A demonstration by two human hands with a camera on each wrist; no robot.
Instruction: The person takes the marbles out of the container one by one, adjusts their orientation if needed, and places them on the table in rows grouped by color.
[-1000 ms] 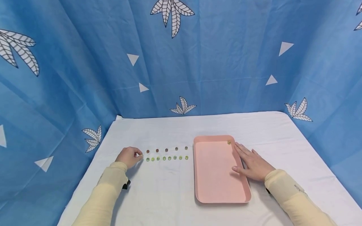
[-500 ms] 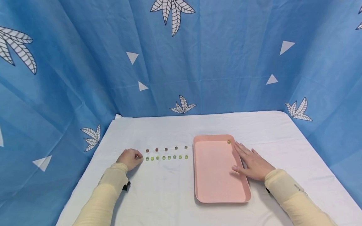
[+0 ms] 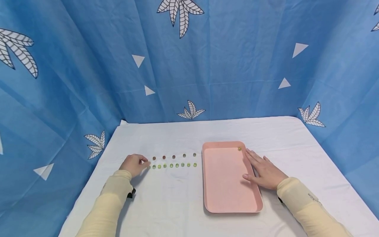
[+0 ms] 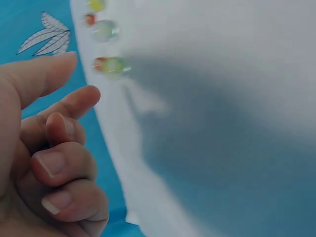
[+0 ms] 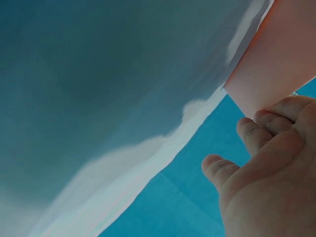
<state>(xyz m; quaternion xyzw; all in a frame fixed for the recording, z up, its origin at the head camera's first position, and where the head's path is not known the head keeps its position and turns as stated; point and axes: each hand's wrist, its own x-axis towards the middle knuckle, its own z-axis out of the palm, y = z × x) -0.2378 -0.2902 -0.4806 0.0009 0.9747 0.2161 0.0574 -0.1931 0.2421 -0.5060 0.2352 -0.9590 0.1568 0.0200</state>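
Note:
Glass marbles lie in two rows on the white cloth: several green-yellow ones (image 3: 171, 165) in the near row and darker, reddish ones (image 3: 164, 157) in the far row. At the left end of the rows is my left hand (image 3: 134, 164). In the left wrist view its thumb and index finger stand apart with nothing between them, close to a green-yellow marble (image 4: 113, 65); the other fingers curl loosely. My right hand (image 3: 265, 171) rests with extended fingers on the right rim of the pink tray (image 3: 228, 210), its thumb over the inside.
One yellowish marble (image 3: 240, 149) sits in the tray's far right corner. A white cloth (image 3: 165, 204) covers the table, and blue patterned curtains (image 3: 237, 65) enclose it at the back and sides.
My left hand came down at the left end of the near row, then drew slightly up and away; a marble shows beside its fingertips there. The right hand and tray have stayed put.

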